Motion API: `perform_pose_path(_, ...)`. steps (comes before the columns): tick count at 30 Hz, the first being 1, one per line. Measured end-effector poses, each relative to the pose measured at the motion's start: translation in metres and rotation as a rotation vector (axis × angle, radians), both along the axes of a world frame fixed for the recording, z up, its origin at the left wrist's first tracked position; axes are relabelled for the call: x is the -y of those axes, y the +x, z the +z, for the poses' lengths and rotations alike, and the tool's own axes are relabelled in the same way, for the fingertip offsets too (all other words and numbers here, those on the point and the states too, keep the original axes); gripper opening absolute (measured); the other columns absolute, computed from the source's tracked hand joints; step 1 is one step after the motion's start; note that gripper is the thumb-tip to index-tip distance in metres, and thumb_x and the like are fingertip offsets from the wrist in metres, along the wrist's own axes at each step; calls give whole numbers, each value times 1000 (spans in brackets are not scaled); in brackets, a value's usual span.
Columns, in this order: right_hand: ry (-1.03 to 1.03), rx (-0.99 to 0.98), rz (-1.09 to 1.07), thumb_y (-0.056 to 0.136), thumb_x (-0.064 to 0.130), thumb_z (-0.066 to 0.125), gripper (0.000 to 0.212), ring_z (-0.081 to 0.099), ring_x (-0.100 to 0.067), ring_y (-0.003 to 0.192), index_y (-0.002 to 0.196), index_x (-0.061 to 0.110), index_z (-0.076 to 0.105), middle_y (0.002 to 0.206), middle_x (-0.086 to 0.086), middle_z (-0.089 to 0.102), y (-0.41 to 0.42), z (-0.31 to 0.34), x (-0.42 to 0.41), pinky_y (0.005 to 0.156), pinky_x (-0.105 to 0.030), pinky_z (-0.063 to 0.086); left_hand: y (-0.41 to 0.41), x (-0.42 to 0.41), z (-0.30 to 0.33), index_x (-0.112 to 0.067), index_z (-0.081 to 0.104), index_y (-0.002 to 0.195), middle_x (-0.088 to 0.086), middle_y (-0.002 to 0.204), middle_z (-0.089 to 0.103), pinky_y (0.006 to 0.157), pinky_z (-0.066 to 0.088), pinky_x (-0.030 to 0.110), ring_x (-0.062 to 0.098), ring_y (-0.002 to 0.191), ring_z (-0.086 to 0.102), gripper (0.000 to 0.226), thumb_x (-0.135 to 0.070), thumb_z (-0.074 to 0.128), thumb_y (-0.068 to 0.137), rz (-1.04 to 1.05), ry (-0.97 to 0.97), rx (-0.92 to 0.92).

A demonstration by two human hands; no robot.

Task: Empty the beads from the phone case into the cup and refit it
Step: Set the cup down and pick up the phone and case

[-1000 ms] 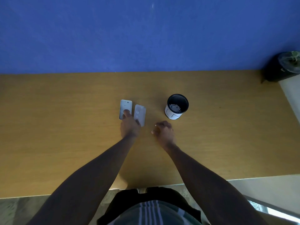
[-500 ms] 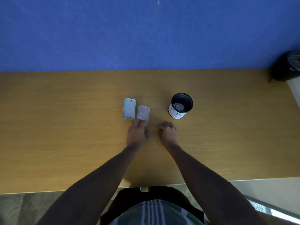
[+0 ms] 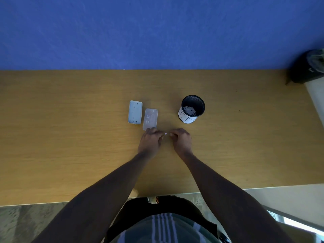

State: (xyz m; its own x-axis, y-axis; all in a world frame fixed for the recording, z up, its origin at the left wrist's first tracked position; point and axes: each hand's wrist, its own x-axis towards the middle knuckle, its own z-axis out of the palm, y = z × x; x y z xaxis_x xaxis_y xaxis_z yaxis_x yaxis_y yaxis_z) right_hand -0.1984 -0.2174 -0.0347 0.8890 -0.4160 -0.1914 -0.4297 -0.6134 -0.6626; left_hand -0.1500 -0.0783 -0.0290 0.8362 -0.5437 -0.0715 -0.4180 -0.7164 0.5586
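Two flat case pieces are laid side by side on the wooden bench [image 3: 70, 137] near its middle. The pale blue-white phone case [image 3: 135, 112] is at 9 o'clock of the clear cover [image 3: 150, 118], the two just beside each other, both lying flat with long sides running toward the blue wall [image 3: 157, 32].

The cup [image 3: 192, 109] is stood upright at 3 o'clock of the pieces, well apart from them — dark mesh inside, white band outside, small pale beads [image 3: 189, 110] seen at its bottom.

The left hand [image 3: 149, 142] is rested on the bench at 6 o'clock of the clear cover, fingers curled, fingertips touching the cover's near edge; whether that edge is pinched cannot be told.

The right hand [image 3: 181, 140] is placed just beside the left, fingers curled under; a small pale speck [image 3: 165, 133] is seen between the two hands, and whether anything is held in that grip cannot be told.

A dark bin [image 3: 308, 67] is seen at the far right corner.
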Motion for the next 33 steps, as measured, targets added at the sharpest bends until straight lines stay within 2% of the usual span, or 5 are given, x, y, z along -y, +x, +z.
perform_pose_path(8, -40, -34, 10, 77, -4, 61, 13, 61, -33, 85, 79, 2, 71, 86, -16, 67, -1, -4, 9, 71, -34, 46, 18, 18, -1, -7, 73, 95, 10, 99, 65, 84, 47, 38, 29, 101, 54, 15, -6, 61, 85, -143, 113, 41)
perform_pose_path(13, 48, 75, -231, 77, -4, 67, 15, 63, -34, 87, 90, 1, 71, 92, -17, 67, -20, -6, 22, 78, -34, 50, 26, 22, 2, -4, 74, 96, 12, 97, 66, 88, 46, 36, 29, 103, 55, 20, -3, 59, 83, -259, 179, 57)
perform_pose_path(20, 247, 94, -443, 75, 28, 82, 84, 51, -22, 108, 143, 15, 35, 122, -8, 52, -17, 6, 48, 90, -37, 48, 30, 16, 0, -3, 72, 68, 11, 68, 66, 58, 56, 35, 31, 67, 63, 17, 7, 79, 56, -405, 187, 169)
perform_pose_path(26, 253, 62, -337, 66, 37, 87, 114, 47, -25, 127, 151, 23, 12, 146, -9, 35, -3, 13, 67, 99, -50, 48, 28, 17, 4, -6, 72, 69, 8, 70, 66, 57, 54, 29, 24, 67, 65, 26, 1, 84, 48, -526, 279, 370)
perform_pose_path(33, 227, 121, -247, 51, 57, 86, 126, 36, -22, 139, 150, 30, 12, 151, 1, 33, 15, 18, 74, 105, -54, 44, 28, 17, 0, -3, 70, 76, 12, 77, 66, 62, 55, 32, 26, 73, 65, 27, -4, 81, 51, -574, 372, 492)
